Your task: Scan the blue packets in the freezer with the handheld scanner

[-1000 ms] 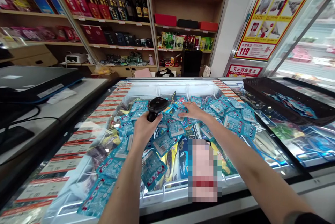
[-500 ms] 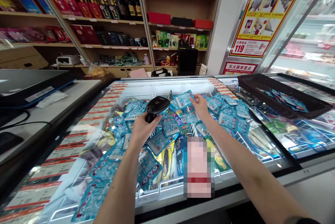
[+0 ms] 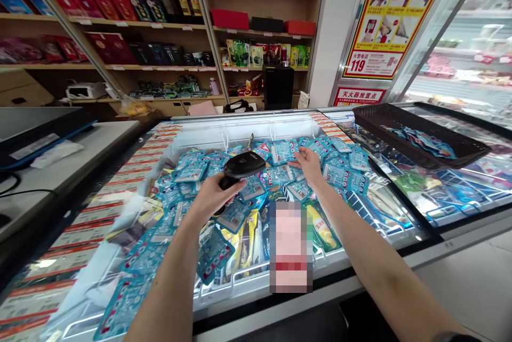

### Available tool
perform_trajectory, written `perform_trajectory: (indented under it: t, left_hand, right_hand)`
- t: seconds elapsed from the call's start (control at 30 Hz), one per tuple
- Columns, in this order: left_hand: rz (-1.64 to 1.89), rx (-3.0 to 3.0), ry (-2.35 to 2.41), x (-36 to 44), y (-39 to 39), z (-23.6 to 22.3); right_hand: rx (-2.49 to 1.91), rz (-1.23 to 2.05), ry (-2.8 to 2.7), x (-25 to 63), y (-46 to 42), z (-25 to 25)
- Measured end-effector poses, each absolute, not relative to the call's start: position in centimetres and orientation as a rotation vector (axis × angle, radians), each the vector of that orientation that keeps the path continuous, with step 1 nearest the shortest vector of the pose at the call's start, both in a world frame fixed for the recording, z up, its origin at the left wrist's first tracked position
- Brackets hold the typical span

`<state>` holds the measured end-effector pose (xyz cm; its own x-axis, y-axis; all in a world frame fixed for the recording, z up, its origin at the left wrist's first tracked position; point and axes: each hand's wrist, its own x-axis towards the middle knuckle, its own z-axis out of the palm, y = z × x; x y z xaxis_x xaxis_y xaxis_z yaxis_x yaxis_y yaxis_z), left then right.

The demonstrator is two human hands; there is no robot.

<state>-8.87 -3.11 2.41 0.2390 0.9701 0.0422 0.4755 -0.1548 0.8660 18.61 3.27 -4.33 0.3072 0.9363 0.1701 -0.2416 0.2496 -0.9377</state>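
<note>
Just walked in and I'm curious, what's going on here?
A person stands at a shop's chest freezer, heaped with blue packets. Their left hand holds a black handheld barcode scanner above the pile, and their right hand rests on the packets. A black plastic basket holding more blue packets sits on the neighbouring freezer to the right.
</note>
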Motion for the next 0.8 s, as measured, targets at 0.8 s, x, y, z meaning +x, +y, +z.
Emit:
perform_trajectory:
  t: [0.8]
  left_hand:
    - [0.652, 1.822, 1.352, -9.31, -2.89, 2.11]
  right_hand:
    - [-1.054, 0.914, -0.935, 18.52, 3.34, -4.81]
